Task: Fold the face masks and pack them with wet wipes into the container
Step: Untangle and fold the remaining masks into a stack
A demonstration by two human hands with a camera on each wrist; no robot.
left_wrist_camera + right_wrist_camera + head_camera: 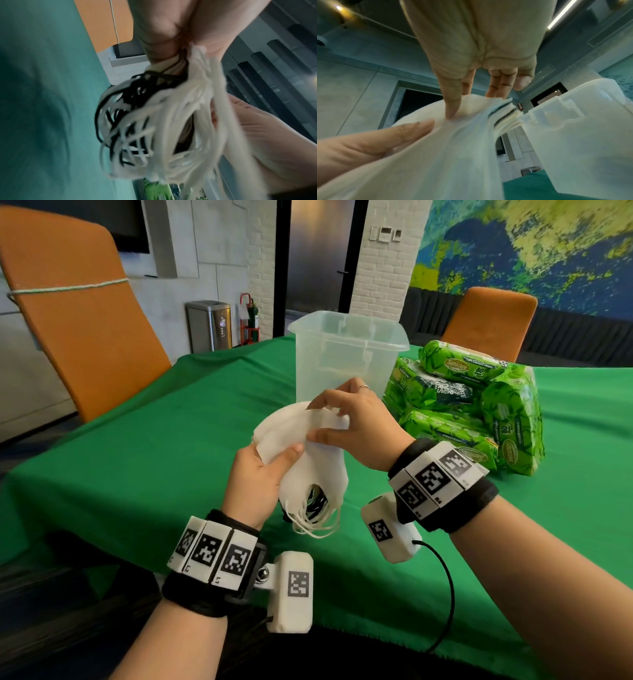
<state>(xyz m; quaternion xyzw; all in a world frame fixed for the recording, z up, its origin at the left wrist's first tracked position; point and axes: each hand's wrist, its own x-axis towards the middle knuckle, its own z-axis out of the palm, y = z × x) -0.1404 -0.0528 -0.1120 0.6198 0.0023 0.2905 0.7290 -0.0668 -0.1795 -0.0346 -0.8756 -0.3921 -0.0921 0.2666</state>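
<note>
left hand (254, 474): gripping mask stack (301, 436), frame centre | right hand (356, 422): pinching stack's top edge | container (346, 354): behind, upright

I note matt white nonwoven face masks (301, 436), a translucent smooth plastic container (349, 354), glossy green plastic-film wet wipes packs (472, 409), and a matt green cloth tablecloth (154, 440).

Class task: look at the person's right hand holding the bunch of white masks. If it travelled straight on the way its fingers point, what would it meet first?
The right hand points up and away over the face masks. Straight on, it would probably meet the clear container wall first, though depth is uncertain.
</note>
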